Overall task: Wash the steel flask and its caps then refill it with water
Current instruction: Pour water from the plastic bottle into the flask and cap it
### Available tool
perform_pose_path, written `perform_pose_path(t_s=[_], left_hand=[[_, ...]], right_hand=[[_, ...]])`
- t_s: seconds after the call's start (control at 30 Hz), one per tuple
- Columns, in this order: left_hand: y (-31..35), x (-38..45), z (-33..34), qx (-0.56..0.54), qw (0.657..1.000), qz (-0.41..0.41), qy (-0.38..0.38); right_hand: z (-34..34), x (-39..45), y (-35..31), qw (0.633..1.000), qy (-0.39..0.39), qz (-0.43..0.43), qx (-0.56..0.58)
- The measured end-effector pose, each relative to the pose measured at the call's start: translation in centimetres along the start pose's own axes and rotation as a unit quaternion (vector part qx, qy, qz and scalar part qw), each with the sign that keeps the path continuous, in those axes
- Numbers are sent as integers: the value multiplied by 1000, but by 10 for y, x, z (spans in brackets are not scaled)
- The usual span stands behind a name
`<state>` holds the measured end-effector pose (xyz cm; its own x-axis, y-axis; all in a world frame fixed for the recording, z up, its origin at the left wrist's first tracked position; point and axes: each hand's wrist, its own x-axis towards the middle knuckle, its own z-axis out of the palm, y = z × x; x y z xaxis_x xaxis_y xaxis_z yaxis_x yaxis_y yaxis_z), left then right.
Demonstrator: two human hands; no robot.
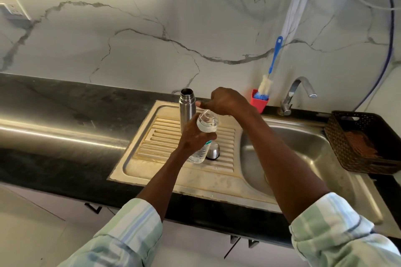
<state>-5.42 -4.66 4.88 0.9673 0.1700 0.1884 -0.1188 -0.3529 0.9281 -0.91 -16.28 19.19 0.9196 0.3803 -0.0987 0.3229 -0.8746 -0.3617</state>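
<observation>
The steel flask [187,110] stands upright and uncapped at the back of the ribbed draining board [152,143], its mouth open to the room. The left hand [196,136] wraps its fingers round a clear plastic water bottle [205,128], tilted with its top toward the camera. The right hand [225,102] reaches across just above the bottle's top, fingers curled, thumb pointing at the flask; whether it pinches a small cap I cannot tell. A rounded steel cap [213,150] sits on the board just beside the bottle's base. Behind, a red cup [259,102] holds a blue-handled bottle brush [268,80], near the tap [296,93]. The sink basin [303,147] lies to the right, and a dark woven basket [364,143] rests on the surface [65,104] beyond it.
</observation>
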Motion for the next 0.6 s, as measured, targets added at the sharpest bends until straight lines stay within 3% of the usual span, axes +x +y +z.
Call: perform_pose_path(t_s=[0.1,0.4,0.6], left_hand=[[-1,1,4,1,1000,2,2],[-7,-11,-5,-3,999,-16,31],[-12,-4,-23,-5,999,-18,35]], right_hand=[[5,6,8,1000,13,5,17],[-7,4,7,985,-76,-152,31],[-6,22,-3,976,-106,-173,83]])
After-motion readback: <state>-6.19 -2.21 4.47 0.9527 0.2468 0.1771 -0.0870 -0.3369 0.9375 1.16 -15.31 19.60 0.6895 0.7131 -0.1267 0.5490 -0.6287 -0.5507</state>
